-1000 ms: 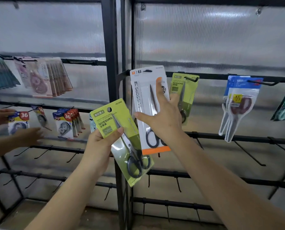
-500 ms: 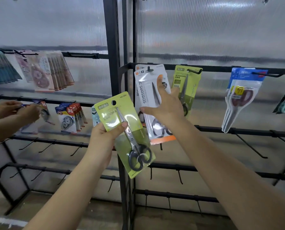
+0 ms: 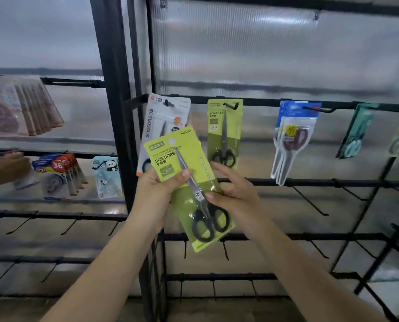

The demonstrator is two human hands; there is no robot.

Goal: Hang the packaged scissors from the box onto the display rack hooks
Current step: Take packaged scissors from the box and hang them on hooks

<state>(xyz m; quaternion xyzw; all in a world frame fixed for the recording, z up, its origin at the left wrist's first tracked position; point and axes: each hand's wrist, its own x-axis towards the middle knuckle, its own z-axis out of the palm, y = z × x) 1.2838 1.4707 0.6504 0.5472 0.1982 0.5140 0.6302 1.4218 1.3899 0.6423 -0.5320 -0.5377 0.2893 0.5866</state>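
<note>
At the far left edge I am seeing another person's hand [image 3: 4, 167] reaching in among hanging correction tape packs [image 3: 59, 175], with a panda-print pack [image 3: 106, 176] hanging just right of them and a blurred row of pinkish packs [image 3: 22, 108] on the bar above.

Moving right past the black upright post [image 3: 115, 112], my left hand [image 3: 158, 194] is gripping a green scissors package [image 3: 189, 182], fingers behind the card and the thumb curling across its front near the printed label. The package is tilting, top toward the left, and is being held in front of the rack, not on any hook. Behind its upper edge a white scissors package [image 3: 161, 122] is hanging on a hook.

My right hand [image 3: 237, 196] is touching the green package's right edge, fingers loosely curled with the thumb and a fingertip pinching beside the black handles.

Further right, a second green scissors package [image 3: 224, 133] is hanging on its own hook, then blue-topped scissors packs [image 3: 293, 135], then teal packs [image 3: 356, 133] near the right edge. Bare hooks [image 3: 310, 201] are lining the lower bars.
</note>
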